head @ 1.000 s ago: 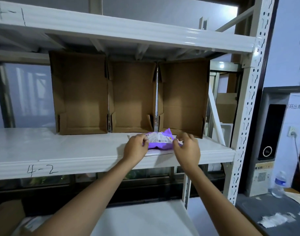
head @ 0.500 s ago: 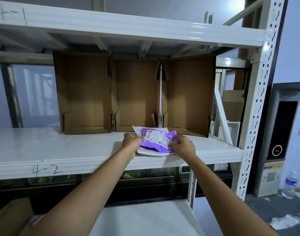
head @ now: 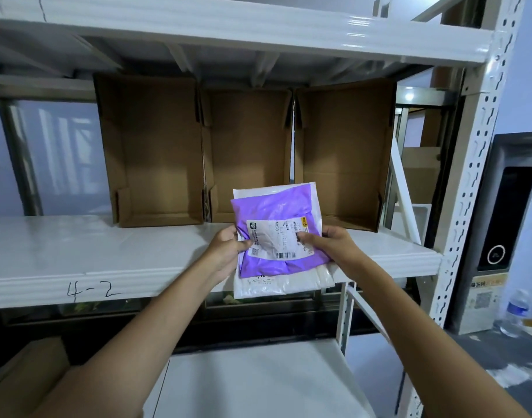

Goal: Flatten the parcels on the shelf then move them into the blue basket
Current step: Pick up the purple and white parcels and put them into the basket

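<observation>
Two stacked parcels — purple parcel [head: 278, 233] over white parcel [head: 276, 285] — have come up off the shelf [head: 92, 254], pinched between left hand [head: 228, 248] and right hand [head: 334, 244], so the basket move can begin.

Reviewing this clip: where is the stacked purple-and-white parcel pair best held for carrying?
By the two side edges, one hand from each side, as the left hand and right hand do. The purple parcel lies loose on the larger white parcel; thumbs on top probably pin both flat, limp bags together.

Both hands [head: 228, 251] grip parcels [head: 276, 212] — off shelf [head: 107, 251].
</observation>
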Demonstrator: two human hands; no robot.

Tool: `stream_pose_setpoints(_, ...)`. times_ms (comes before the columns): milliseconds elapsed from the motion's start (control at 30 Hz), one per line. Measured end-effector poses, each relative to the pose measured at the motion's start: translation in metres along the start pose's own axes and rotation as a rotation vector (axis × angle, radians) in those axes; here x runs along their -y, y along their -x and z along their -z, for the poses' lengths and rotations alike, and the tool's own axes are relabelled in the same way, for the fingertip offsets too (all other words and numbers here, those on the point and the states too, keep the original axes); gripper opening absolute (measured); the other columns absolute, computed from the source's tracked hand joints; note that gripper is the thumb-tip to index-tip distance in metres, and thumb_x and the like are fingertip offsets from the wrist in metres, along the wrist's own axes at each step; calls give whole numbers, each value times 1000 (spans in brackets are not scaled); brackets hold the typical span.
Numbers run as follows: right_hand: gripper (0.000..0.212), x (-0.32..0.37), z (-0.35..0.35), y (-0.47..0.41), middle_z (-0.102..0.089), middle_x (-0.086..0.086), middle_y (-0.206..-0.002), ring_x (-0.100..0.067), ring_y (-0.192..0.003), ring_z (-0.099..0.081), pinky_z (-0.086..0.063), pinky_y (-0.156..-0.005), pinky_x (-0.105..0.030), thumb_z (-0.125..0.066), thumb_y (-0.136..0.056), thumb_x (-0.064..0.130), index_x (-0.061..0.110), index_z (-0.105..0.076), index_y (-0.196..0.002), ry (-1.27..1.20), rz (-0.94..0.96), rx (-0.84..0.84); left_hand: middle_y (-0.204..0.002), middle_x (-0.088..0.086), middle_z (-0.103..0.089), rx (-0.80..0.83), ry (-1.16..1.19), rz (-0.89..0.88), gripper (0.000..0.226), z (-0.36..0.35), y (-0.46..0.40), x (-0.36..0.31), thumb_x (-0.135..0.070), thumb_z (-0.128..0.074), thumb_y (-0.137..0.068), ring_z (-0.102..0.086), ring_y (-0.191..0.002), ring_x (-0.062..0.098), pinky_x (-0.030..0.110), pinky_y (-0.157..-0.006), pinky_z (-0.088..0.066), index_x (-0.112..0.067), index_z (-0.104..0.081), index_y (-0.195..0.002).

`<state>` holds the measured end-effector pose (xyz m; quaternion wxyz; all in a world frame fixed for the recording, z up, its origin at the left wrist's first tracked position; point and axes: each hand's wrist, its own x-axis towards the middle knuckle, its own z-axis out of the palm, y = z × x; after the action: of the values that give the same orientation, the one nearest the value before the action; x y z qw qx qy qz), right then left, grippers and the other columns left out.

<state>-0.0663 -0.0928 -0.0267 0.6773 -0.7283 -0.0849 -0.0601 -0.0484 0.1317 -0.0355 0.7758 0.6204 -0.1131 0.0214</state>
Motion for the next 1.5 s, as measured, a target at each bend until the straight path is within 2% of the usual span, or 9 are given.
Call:
stream_pose_setpoints(133,5,-12,-14,21,-77,1,-76,-13,-66,-72,-58,-57,-20,-72,-82,6,4,-71,-87,-89,102,-37,-96,10,-64,50,-37,-56,34,10,18,6,22,-46,-83,-60,-93,24,35,-97,-45,-8,-60,-93)
stream_pose_setpoints(333,7,-68,-26,62,-77,1,-75,-12,-65,-72,-60,-61,-24,-72,-82,8,4,-72,-88,-146,78,-95,-82,-7,-74,56,-79,-140,32,19,67,36,19,-56,-80,-66,-81,7,23,-86,-54,-10,-63,-92)
stream_pose_setpoints(567,8,-162,-33,106,-77,-6,-82,-17,-70,-70,-58,-69,-26,-73,-80,5,3,-74,-88,-175,-113,-87,-69,-3,-76,47,79,134,34,39,119,121,25,-46,-81,-71,-65,6,19,-67,-59,-5,-61,-86)
stream_pose_setpoints(900,2,-292,-40,169,-77,-5,-82,-18,-71,-73,-59,-65,-26,-73,-81,6,5,-74,-82,-118,-433,-89,-82,0,-76,-8,63,418,31,68,168,277,20,-50,-82,-71,-79,14,29,-83,-56,-6,-66,-88)
stream_pose_setpoints(967,3,-315,-42,176,-77,-6,-81,-17,-71,-73,-60,-65,-26,-72,-81,3,3,-73,-84,-122,-474,-85,-77,-2,-76,-36,53,450,30,72,174,302,21,-49,-82,-71,-75,12,24,-77,-57,-4,-65,-87)
stream_pose_setpoints(1067,5,-354,-44,183,-77,0,-75,-12,-65,-70,-56,-60,-21,-72,-81,1,6,-74,-79,-95,-528,-82,-70,-3,-76,-61,61,504,29,79,179,345,22,-48,-82,-71,-67,9,19,-68,-58,-2,-64,-85)
stream_pose_setpoints(1300,26,-501,-58,229,-63,13,-44,1,-40,-56,-42,-40,-9,-64,-85,-6,10,-64,-65,-34,-635,-104,-72,-5,-76,-112,50,623,31,105,225,506,19,-52,-81,-70,-67,9,23,-71,-56,-7,-67,-87)
stream_pose_setpoints(1400,23,-582,-62,259,-66,11,-48,0,-42,-59,-48,-48,-13,-67,-82,-7,9,-63,-65,33,-723,-98,-67,-6,-75,-162,23,681,26,114,260,582,16,-55,-81,-67,-62,9,19,-63,-57,-7,-67,-84)
stream_pose_setpoints(1500,13,-667,-65,300,-73,-19,-78,-19,-64,-66,-55,-72,-34,-78,-73,2,-7,-68,-74,173,-792,-112,-78,5,-74,-214,-21,772,17,124,305,658,12,-59,-81,-68,-58,8,21,-58,-57,-1,-67,-90)
